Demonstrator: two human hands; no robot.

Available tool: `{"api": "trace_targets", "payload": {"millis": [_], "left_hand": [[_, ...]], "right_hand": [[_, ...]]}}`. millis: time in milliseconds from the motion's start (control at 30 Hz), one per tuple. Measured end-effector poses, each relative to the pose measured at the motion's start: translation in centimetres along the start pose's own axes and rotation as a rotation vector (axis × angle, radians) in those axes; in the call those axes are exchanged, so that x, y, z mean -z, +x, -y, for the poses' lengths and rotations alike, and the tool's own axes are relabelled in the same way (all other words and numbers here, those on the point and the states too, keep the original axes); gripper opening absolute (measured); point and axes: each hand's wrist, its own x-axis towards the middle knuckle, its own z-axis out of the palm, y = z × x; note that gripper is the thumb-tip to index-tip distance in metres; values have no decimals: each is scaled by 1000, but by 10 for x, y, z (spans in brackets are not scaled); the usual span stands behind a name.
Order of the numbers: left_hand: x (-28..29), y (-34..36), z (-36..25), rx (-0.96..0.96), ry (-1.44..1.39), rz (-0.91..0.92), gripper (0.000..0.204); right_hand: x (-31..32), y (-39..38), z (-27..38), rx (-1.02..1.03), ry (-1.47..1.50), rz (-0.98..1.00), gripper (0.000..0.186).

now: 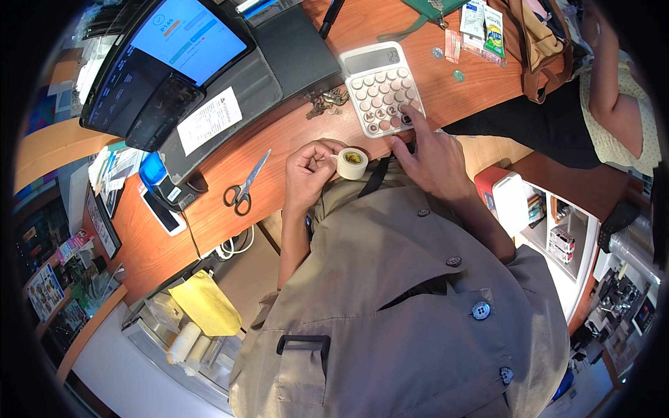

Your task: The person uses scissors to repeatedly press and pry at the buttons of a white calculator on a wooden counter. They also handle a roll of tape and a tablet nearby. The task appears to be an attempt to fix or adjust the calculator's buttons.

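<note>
My left hand is closed round a small roll of cream tape, its fingers pinching the roll's left side near the table edge. At the lower right keys of a white calculator with round pale keys rests my right hand. One finger reaches onto the keys, while the thumb points toward the calculator's bottom edge; nothing is gripped in this hand. Black-handled scissors lie on the wooden table left of my left hand. Beside the calculator sits a small heap of brownish metal bits.
A lit screen and a paper receipt are at the upper left, with a phone lower down. Packets, coins and a brown bag lie at the upper right. Another person's arm shows at the right.
</note>
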Motion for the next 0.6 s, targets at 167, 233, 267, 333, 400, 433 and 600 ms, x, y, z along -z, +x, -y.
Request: {"api": "trace_targets", "payload": {"millis": [167,233,267,333,400,433,600], "left_hand": [[-1,1,0,-23,2,5,10],[-2,1,0,-21,-8,1,10],[-2,0,0,-16,-19,-4,10],[-2,0,-1,-16,-27,-9,9],[-2,1,0,-24,-25,-10,9],[-2,1,1,-21,-16,-15,9],[-1,0,2,4,-11,-41,8]], "right_hand": [[-3,0,1,37,7,21,57],[-6,1,2,72,11,56,56],[-8,2,3,79,13,80,56],[-12,2,6,199,84,-19,55],[-16,4,8,264,39,-59,55],[-17,6,8,275,-40,-53,55],[-18,6,5,289,12,3,52]]}}
